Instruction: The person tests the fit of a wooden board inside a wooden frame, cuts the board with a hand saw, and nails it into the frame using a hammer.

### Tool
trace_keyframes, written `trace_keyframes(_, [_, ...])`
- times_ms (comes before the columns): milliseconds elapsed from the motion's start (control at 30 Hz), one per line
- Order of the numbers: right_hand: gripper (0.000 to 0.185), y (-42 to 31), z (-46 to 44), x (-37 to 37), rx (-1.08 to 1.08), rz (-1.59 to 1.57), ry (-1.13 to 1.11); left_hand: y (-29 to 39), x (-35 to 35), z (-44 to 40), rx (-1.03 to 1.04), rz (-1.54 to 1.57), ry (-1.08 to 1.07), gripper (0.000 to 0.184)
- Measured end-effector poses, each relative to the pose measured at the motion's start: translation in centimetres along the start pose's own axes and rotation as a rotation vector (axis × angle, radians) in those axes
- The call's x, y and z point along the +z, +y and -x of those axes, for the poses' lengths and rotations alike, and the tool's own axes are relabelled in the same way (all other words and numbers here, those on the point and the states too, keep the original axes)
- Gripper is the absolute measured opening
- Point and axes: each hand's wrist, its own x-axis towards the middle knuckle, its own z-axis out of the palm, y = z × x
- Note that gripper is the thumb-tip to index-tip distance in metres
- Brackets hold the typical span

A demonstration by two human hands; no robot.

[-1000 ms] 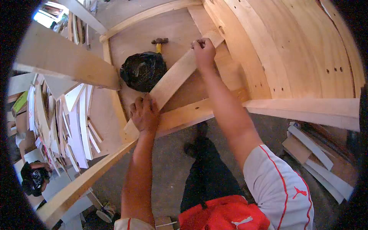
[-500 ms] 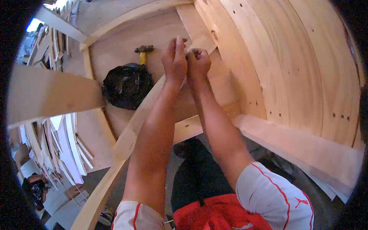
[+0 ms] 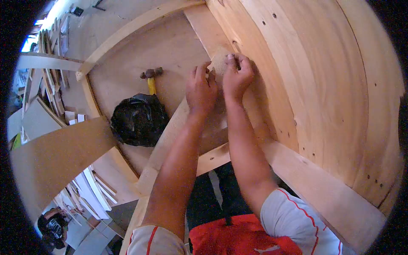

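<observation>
My left forearm [image 3: 177, 163] and right forearm [image 3: 245, 148] reach forward, converging toward the hands. My left hand [image 3: 201, 90] is loosely curled; just beside it, my right hand [image 3: 238, 78] has fingers bent toward the thumb. Whether either grips anything, I can't tell.

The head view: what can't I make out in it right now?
All in the head view:
Anything the right hand may pinch: too small, enclosed by the hand.
The hammer, lower handle: hidden by the black bag.
The diagonal board, part: covered by the left forearm.
</observation>
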Motion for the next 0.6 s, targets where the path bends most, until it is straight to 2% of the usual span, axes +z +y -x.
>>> trace_keyframes(33, [0.01, 0.3, -0.7, 0.3, -0.089, 0.069, 0.0, -0.2, 0.0, 0.0, 0.008, 0.006, 0.008, 0.025])
trace_keyframes(133, [0.012, 1.4, -1.2, 0.9, -0.066, 0.086, -0.081, -0.5, -0.1, -0.1, 0.094, -0.038, 0.038, 0.024])
trace_keyframes(333, [0.019, 2.1, -1.9, 0.3, -0.093, 0.126, -0.165, -0.3, -0.1, -0.3, 0.025, 0.041, 0.026, 0.024])
trace_keyframes(600, [0.021, 1.1, -2.0, -0.3, -0.106, 0.16, -0.194, 0.8, 0.8, -2.3, -0.055, -0.087, -0.049, 0.022])
